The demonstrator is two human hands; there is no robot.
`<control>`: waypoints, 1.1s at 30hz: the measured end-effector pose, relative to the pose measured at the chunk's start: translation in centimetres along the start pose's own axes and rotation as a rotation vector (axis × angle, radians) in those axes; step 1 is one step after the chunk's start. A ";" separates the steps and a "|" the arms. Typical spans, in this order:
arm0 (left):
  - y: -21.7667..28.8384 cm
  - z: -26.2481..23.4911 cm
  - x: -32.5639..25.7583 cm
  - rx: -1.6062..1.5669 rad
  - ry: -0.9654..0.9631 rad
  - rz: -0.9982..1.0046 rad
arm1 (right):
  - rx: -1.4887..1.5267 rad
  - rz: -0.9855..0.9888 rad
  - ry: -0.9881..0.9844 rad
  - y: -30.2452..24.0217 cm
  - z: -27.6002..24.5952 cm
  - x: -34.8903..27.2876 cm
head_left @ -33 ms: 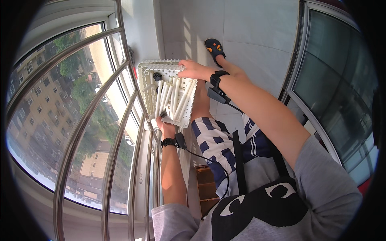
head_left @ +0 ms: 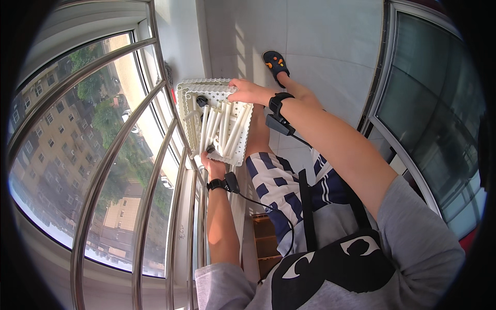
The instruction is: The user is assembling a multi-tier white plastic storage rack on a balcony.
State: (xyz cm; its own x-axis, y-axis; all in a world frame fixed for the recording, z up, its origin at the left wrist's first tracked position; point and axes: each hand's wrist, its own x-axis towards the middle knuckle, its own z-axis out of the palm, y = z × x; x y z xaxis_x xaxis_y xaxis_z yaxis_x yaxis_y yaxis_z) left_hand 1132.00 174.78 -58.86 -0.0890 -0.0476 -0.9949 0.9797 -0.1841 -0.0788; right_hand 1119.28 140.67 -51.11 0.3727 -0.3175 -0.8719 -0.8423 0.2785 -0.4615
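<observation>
**White plastic rack held at both ends beside the window bars**

Nothing has shifted since the earlier frame, which was taken at this same instant: both hands sit on the rack exactly as they do there.

A white plastic rack [head_left: 214, 121] with a dotted panel, a scalloped rim and a row of white tubes [head_left: 221, 126] across its face is held up in the air, close against the curved steel window bars [head_left: 155, 155]. It rests on no surface, so the hands alone carry it, which seems to be why they take opposite ends.

The right hand [head_left: 248, 92] lies over the far upper edge, fingers curled onto the rim, its grip closed on the rack to steady it from above. The left hand [head_left: 213, 166] comes up from below, clenched around the near lower corner where the tubes end, taking the weight.

Each wrist wears a black band with a small box and cable. Below are striped shorts, a bare leg and a dark sandal [head_left: 274, 61] on the tiled floor [head_left: 320, 46]. A glass door [head_left: 429, 113] stands to the right; buildings and trees show far below through the window.
</observation>
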 end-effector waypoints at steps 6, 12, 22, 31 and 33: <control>4.9 -7.4 0.1 -0.377 -0.762 -0.197 | 0.156 -0.082 -0.156 -5.4 0.0 -1.5; 0.2 2.9 -7.4 -0.017 -0.053 -0.025 | 0.085 0.025 -0.193 -2.4 -2.7 -5.0; -0.6 -2.8 -4.5 0.706 -0.135 0.411 | -0.098 0.034 -0.173 -7.4 -5.5 -11.1; 0.4 12.6 -12.1 0.444 -0.091 0.129 | 0.165 0.001 0.061 0.8 -10.1 -14.6; 2.6 16.9 -14.7 0.711 0.031 0.154 | 0.246 -0.006 0.116 1.0 -11.4 -16.5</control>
State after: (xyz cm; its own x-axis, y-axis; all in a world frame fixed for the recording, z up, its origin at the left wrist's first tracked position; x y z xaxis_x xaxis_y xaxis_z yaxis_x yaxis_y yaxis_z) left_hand 1132.79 158.42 -43.40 0.0558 -0.0980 -0.9936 0.6261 -0.7718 0.1113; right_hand 1107.83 135.83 -35.35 0.3189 -0.4176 -0.8508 -0.7148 0.4836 -0.5052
